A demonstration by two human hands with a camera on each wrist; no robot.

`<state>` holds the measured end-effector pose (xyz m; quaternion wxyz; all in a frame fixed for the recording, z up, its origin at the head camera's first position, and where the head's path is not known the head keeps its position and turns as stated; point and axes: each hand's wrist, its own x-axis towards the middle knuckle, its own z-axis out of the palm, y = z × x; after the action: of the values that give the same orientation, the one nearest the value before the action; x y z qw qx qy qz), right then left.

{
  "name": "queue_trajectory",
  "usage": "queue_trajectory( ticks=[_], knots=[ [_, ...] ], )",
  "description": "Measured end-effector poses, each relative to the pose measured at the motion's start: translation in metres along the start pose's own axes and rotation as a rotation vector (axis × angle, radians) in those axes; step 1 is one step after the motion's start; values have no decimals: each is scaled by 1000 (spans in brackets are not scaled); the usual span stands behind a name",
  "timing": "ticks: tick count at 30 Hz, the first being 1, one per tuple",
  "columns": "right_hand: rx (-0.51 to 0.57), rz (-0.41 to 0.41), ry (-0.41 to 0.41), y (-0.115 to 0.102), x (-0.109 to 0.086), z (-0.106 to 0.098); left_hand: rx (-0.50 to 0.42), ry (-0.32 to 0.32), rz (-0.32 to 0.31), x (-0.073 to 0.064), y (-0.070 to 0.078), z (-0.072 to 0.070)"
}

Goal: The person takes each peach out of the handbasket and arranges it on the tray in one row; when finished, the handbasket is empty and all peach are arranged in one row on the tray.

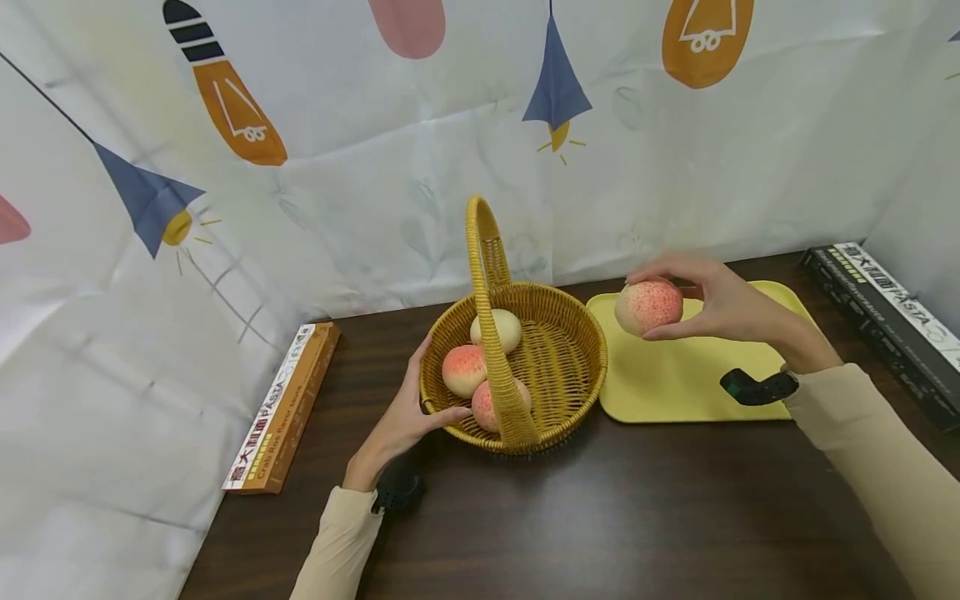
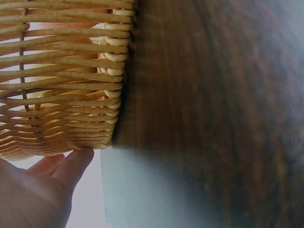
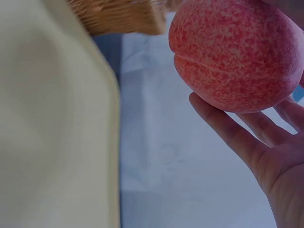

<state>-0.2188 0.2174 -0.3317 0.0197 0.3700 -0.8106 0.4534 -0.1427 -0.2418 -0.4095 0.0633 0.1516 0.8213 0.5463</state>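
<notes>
Evidently well along, to judge by the count in the head view: with a cream-pale peach (image 1: 507, 332), a pink-topped peach (image 1: 463, 371) and a third peach (image 1: 486, 408) already lying in the left half of the woven basket (image 1: 597, 337), and just the red-speckled peach (image 1: 648, 307) outside, lifted over the far left part of the yellow tray (image 1: 622, 387) and not yet set down. Gripped in the right hand (image 1: 723, 304), between curved fingers and thumb. Held at left by the left hand (image 1: 403, 415), with fingers spread wide along the outer wall and thumb over the near left rim. Spanned by a tall arched handle (image 1: 476, 242), partly hiding the fruit. Arranged on a dark worktop (image 1: 600, 508): flat, round-cornered tray at right, slim orange-brown box (image 1: 298, 421) at left, long black box (image 1: 892, 321) at far right, all before creased, printed white cloth (image 1: 360, 225).

Seen in the left wrist view: glossy, honey-coloured strands in close rows, with fingers touching the outside of the weave. Too close to tell the rim hold from here.

Seen in the right wrist view: the held peach, plump, matte and densely stippled, creased by one seam, with fingers against the skin; blurred tray at left, basket weave at the top.
</notes>
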Motion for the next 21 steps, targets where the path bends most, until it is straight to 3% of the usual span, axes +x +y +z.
queue_trajectory(
  ticks=[4,10,21],
  knots=[
    [-72,56,-32,19,-1,12,2,6,-1,-1,0,-1],
    [-109,38,-139,40,6,30,-9,-2,6,-1,-2,1],
    [-101,80,-168,49,14,43,-3,-3,6,-2,1,1]
  ],
)
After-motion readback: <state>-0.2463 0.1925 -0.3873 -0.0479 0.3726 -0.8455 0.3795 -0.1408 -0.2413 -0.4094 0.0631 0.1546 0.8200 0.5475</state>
